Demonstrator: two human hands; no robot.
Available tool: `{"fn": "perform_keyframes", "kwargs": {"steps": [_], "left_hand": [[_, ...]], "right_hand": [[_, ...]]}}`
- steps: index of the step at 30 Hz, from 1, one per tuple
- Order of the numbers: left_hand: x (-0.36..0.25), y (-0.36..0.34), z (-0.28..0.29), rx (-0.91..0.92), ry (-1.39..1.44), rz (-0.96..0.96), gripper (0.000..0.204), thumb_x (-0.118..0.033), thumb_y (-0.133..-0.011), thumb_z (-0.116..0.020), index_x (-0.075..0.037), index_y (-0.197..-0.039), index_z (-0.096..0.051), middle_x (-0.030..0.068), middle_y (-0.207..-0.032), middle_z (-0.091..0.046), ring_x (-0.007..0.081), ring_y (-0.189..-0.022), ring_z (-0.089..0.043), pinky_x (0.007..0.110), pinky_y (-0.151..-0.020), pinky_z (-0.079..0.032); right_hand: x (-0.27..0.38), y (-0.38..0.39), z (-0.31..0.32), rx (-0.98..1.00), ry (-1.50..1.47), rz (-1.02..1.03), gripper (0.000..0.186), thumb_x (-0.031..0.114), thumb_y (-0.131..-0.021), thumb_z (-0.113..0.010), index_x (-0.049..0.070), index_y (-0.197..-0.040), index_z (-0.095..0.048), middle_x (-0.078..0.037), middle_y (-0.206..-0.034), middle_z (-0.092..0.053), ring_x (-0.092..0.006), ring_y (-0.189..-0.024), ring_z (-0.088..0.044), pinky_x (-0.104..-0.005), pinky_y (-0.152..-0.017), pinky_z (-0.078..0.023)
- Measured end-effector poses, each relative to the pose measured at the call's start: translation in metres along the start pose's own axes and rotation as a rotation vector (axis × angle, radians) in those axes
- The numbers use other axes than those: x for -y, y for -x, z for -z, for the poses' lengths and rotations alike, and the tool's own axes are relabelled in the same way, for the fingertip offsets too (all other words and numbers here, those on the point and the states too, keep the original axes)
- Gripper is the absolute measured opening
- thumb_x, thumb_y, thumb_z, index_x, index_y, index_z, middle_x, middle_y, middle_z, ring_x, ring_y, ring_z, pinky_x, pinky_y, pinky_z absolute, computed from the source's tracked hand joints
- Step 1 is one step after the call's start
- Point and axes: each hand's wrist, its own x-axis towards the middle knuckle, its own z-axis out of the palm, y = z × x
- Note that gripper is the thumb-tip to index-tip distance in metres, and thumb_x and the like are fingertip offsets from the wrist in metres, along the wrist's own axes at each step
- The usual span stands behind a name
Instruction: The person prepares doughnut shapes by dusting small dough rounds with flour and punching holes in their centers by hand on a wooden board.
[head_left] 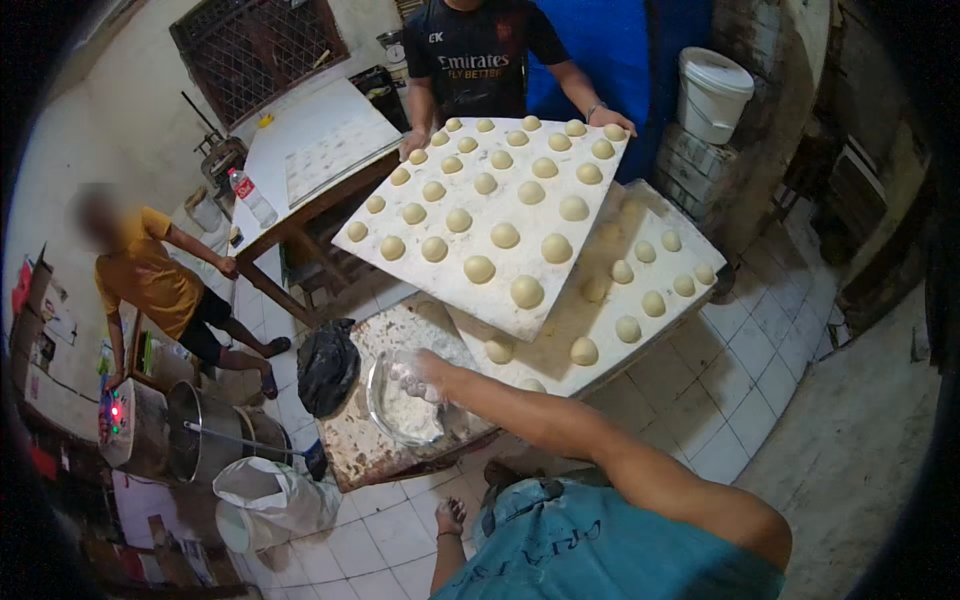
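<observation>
The round shiny bowl [376, 408] of white powder [410, 416] stood on the mottled brown tabletop [352, 455], right under my right grip [412, 378] and well apart from my left grip [451, 515]; whether either was clenched, I could not tell.

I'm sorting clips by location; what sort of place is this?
Probably a small bakery or dough workshop: rows of dough balls sit on a floured board, more on a second board below, and a bowl holds what looks like flour.
</observation>
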Motion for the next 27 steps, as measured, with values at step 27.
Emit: {"fn": "perform_keyframes", "kwargs": {"steps": [27], "left_hand": [[0.107,0.000,0.081,-0.168,-0.250,-0.044,0.026,-0.030,-0.079,-0.051,-0.005,-0.086,-0.053,0.0061,-0.074,-0.055,0.0189,-0.066,-0.054,0.035,-0.056,-0.043]], "right_hand": [[0.259,0.065,0.029,-0.052,1.841,0.008,0.036,0.033,-0.081,-0.051,0.001,-0.065,-0.056,-0.002,-0.055,-0.050,-0.0116,-0.049,-0.046,-0.0277,-0.045,-0.035]]}}
